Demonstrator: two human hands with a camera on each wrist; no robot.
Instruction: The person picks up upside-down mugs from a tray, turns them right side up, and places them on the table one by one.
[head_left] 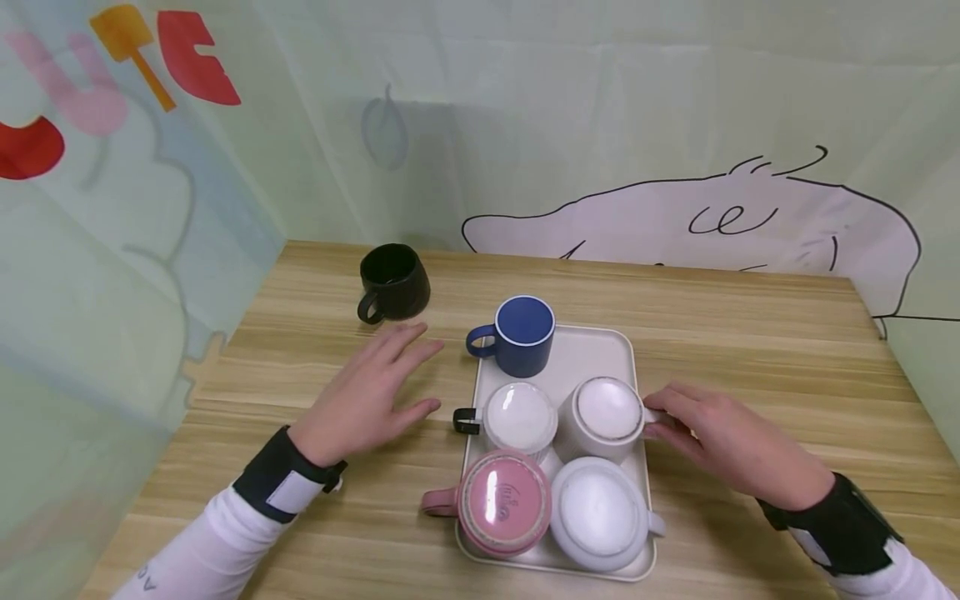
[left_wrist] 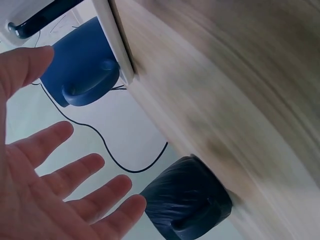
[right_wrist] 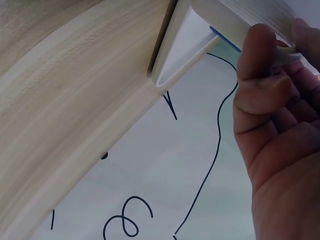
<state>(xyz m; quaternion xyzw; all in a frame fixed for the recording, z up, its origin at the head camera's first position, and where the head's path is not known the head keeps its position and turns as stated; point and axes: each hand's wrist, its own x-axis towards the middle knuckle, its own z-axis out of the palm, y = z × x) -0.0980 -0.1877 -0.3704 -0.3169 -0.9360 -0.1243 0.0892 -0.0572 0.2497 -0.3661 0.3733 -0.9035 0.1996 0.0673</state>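
On the white tray (head_left: 600, 346) stands a blue mug (head_left: 522, 337), upright. In front of it sit upside-down mugs: a white mug with a black handle (head_left: 520, 415), a white mug (head_left: 606, 417), a pink mug (head_left: 504, 502) and another white mug (head_left: 600, 512). My right hand (head_left: 738, 446) pinches the handle of the white mug at the tray's right side; the right wrist view shows curled fingers (right_wrist: 260, 92) at that handle. My left hand (head_left: 363, 396), fingers spread and holding nothing, hovers left of the tray. Beyond it stands an upright black mug (head_left: 395, 283).
The wooden table (head_left: 757, 333) extends around the tray. A printed cloth backdrop (head_left: 600, 108) hangs behind the table and along its left side. The blue mug's handle and the pink mug's handle stick out past the tray's left rim.
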